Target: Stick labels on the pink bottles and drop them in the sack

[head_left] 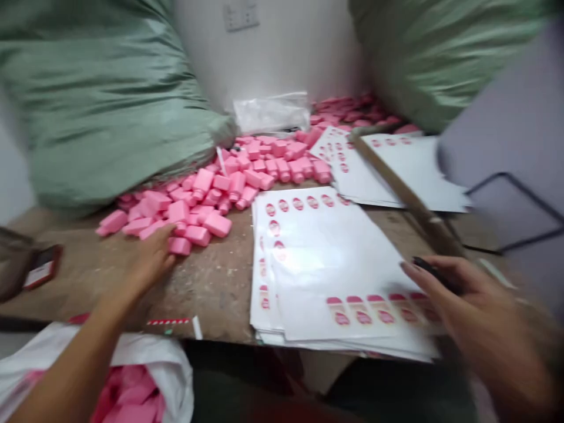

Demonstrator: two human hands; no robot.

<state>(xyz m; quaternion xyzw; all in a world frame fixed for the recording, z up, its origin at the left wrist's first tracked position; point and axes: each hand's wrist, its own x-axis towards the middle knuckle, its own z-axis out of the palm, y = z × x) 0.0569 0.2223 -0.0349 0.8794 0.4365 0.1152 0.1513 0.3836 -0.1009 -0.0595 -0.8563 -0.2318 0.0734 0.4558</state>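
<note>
My left hand (pixel 152 258) is at the near edge of a heap of small pink plastic bottles (pixel 235 182). Its thumb and fingers close about the left end of one pink bottle (pixel 180 246), which rests on the table. On the right, my right hand (pixel 480 317), smeared by motion, grips a slim black tool (pixel 434 273) whose kind I cannot make out. That hand hovers over the right edge of a stack of white sticker sheets (pixel 330 252). Red and pink oval labels line the top sheet's left, upper and lower edges; its middle is bare.
Large green sacks (pixel 114 111) stand behind the heap. More label sheets (pixel 409 170) lie at the back right beside a wooden strip (pixel 396 182). A white sack (pixel 176 364) with pink pieces hangs below the front edge. A red-edged phone-like object (pixel 43 267) lies far left.
</note>
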